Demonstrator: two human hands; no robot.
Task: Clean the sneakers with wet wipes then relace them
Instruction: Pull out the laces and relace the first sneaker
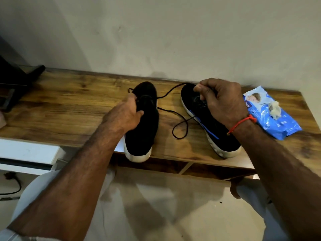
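Sneakers, two black ones with white soles, are set side by side on a long wooden bench (69, 101) that runs along a pale wall (173, 32). Both heels hang slightly over the front edge of the bench, toes pointed toward the wall. The left sneaker (142, 136) is gripped around its upper by the left hand (125, 115), whose fingers are curled closed over the lacing area. The right sneaker (213, 129), marked with a blue stripe along its side, is partly covered by the right hand (224, 103), which is closed in a loose fist above the tongue. A black lace (180, 126) is pinched between the thumb and fingers of that hand; from there it is strung across to the left sneaker, and a slack loop of it is laid on the wood between the two shoes. A blue wet wipes pack (276, 122) is placed just beside the right sneaker, toward the bench's right end, with a crumpled used wipe (274, 110) resting on top. A red thread (243, 122) is tied round the right wrist.
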